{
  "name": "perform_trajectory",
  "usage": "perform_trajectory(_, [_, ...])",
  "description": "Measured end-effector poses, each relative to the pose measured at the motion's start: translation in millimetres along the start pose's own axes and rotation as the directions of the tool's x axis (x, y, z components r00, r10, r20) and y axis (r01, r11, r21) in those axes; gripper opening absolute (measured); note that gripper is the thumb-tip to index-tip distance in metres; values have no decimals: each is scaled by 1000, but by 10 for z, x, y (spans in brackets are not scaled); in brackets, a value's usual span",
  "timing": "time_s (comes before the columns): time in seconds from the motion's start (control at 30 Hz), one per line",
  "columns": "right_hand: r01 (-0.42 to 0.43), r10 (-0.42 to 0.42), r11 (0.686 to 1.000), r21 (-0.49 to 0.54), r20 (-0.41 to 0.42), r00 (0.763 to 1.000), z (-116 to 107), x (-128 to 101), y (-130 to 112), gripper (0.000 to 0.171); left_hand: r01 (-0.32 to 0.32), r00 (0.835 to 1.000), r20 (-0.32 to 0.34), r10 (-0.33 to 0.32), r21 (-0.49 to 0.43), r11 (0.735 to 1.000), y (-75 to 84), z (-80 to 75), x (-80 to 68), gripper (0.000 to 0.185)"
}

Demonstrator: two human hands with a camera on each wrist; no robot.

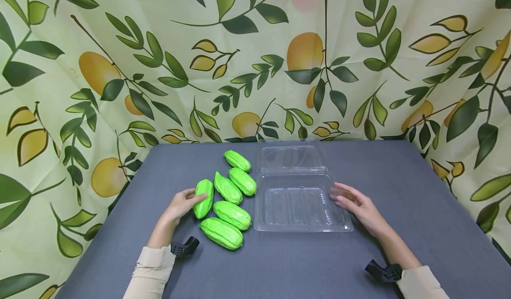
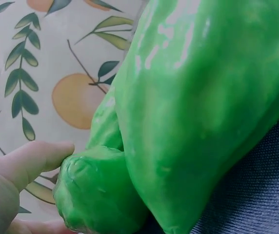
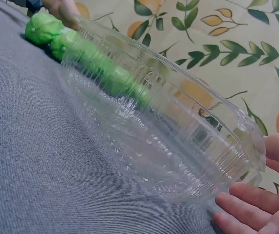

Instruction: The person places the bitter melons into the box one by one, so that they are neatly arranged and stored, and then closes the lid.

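In the head view my left hand (image 1: 181, 205) grips the leftmost bright green ridged gourd (image 1: 205, 192), with the thumb across its top. The left wrist view shows the thumb at the end of a gourd (image 2: 98, 187), with a larger-looking gourd (image 2: 193, 107) close in front. My right hand (image 1: 359, 208) holds the right edge of a clear plastic container (image 1: 259, 221). Thumb and fingers lie about its corner, some fingertips showing through the plastic. The right wrist view has the container's clear wall (image 3: 193, 97) near my right hand (image 3: 271, 200).
Several more gourds lie left of the container, among them one at the front (image 1: 222, 233) and one at the back (image 1: 237, 160). The container's hinged lid (image 1: 291, 157) lies folded back. A grey cloth (image 1: 299, 263) covers the table, with a patterned curtain (image 1: 255, 68) behind.
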State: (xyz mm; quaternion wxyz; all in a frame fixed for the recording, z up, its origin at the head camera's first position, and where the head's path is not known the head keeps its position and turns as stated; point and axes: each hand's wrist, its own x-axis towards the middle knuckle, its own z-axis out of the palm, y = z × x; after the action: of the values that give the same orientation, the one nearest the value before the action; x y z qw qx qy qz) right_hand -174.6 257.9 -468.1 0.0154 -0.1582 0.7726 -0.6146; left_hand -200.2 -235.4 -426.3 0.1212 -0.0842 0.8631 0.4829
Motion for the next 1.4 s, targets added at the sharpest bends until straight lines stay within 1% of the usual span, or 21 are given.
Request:
perform_trajectory(0.13, [2,-2,1000,10,-9,1000,16,-15,-4,50,8,1000,-12,-9,-13,1000,-12,1,4,68])
perform_trajectory(0.3, [0,0,1000,22,-23,1000,43,-32,-5,52,11,999,-42,-12,-23,1000,-22,-17,6,64])
perform_trajectory(0.57, [-42,41,999,-3,-41,998,72,-16,1,53,15,995,-99,-23,-78,997,27,-52,-27,62])
perform_trajectory(0.77, [-54,54,998,-11,-40,998,77,-10,8,54,10,996,-92,-20,-108,994,96,-53,-55,62])
perform_trajectory(1.1, [23,-21,998,50,-26,999,81,-34,45,49,-14,998,-66,3,-159,987,212,-37,-99,63])
perform_trajectory(1.27, [52,-51,996,71,-17,999,86,-34,59,48,-23,998,-60,12,-187,982,263,-2,-143,61])
perform_trajectory(1.4, [62,-61,995,74,-16,998,83,-32,55,48,-37,998,-63,25,-192,981,300,24,-164,59])
